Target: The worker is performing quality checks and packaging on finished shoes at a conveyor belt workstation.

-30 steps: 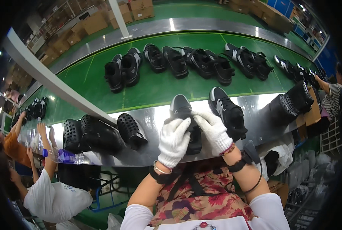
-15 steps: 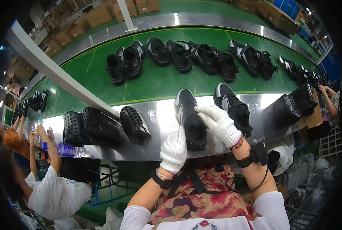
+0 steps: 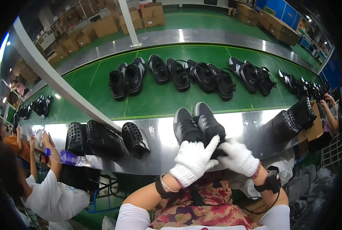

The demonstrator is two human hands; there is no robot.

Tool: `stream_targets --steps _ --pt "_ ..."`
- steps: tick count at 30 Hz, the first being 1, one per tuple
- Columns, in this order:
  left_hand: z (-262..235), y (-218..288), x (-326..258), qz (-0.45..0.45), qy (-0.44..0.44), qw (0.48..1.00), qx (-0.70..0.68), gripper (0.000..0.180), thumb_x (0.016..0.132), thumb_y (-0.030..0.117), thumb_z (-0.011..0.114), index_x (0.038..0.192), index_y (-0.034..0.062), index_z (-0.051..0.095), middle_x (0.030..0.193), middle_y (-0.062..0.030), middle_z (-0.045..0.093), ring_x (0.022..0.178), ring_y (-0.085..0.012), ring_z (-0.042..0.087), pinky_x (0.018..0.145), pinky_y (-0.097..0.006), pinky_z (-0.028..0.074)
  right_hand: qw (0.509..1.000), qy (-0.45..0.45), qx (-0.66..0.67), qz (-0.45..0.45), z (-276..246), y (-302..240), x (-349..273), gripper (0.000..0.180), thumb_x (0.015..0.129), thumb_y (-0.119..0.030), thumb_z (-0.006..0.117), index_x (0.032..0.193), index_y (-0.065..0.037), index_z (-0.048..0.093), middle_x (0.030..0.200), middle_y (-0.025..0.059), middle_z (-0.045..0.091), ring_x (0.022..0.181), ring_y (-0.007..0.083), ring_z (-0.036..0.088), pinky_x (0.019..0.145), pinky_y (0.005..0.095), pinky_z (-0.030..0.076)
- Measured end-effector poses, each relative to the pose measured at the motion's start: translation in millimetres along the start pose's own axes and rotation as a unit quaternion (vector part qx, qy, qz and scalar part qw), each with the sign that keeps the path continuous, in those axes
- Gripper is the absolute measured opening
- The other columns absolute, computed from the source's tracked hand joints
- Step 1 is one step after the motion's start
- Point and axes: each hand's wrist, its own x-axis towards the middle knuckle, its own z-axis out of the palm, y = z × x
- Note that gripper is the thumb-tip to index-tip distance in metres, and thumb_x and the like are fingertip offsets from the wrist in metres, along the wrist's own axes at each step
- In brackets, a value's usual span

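Observation:
Two black-and-grey sneakers stand side by side on the metal ledge in front of me, toes pointing away: a left sneaker [image 3: 185,124] and a right sneaker [image 3: 210,122]. My left hand [image 3: 192,161], in a white knit glove, lies over the heel end of the left sneaker and hides it. Its index finger and thumb are stretched apart, the index reaching across to the right sneaker. Beside that shoe's heel is my right hand [image 3: 240,156], gloved too; motion smears its fingers, so its grip is unclear.
Black perforated shoe-shaped pieces [image 3: 134,140] stand left on the ledge, near a purple-labelled bottle [image 3: 69,157]. More black pieces [image 3: 286,123] sit right. A row of sneakers [image 3: 177,74] occupies the green belt [image 3: 98,103]. A white post [image 3: 60,73] slants across. Co-workers sit both sides.
The right sneaker has come leftward against the left one. My left hand has moved from the left sneaker's side to its heel; my right hand has gone toward me to the right sneaker's heel.

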Motion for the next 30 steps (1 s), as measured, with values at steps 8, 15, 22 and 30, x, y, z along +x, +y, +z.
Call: stream_targets --steps 8,15,22,30 --pt "6 -18 19 -0.056 -0.019 0.998 0.031 0.057 0.081 0.045 0.077 0.128 0.0176 0.059 0.084 -0.011 0.065 0.082 -0.0286 0.066 0.072 -0.045 0.045 0.983 0.118 0.028 -0.139 -84 7 164 0.027 0.093 -0.013 0.063 0.119 -0.008 0.063 0.094 0.0181 0.072 0.087 0.0348 0.072 0.074 0.0412 0.057" --pt "15 -21 24 -0.05 -0.061 0.997 0.026 0.043 0.076 0.036 0.081 0.108 0.0122 0.064 0.085 -0.0135 0.066 0.078 -0.0318 0.068 0.068 -0.049 0.046 0.977 -0.066 0.191 0.07 -7 -43 361 0.089 0.087 -0.034 0.072 0.157 -0.006 0.025 0.111 0.0256 0.07 0.067 0.0327 0.073 0.059 0.0391 0.061" --pt "16 -16 28 -0.073 -0.124 0.99 0.001 0.044 0.079 0.038 0.077 0.111 0.0105 0.066 0.088 -0.0137 0.067 0.075 -0.0299 0.069 0.068 -0.051 0.048 0.98 0.173 -0.06 0.076 62 -12 419 0.027 0.087 -0.033 0.071 0.093 -0.007 0.077 0.096 0.018 0.075 0.088 0.0307 0.075 0.073 0.0427 0.06" --pt "7 -46 55 -0.098 -0.02 0.995 0.01 0.038 0.075 0.042 0.08 0.096 0.0152 0.064 0.087 -0.01 0.062 0.085 -0.0299 0.064 0.075 -0.047 0.045 0.981 0.095 -0.154 0.07 -37 91 255 0.035 0.093 -0.042 0.064 0.097 -0.008 0.071 0.092 0.0197 0.072 0.09 0.0397 0.07 0.08 0.05 0.056"
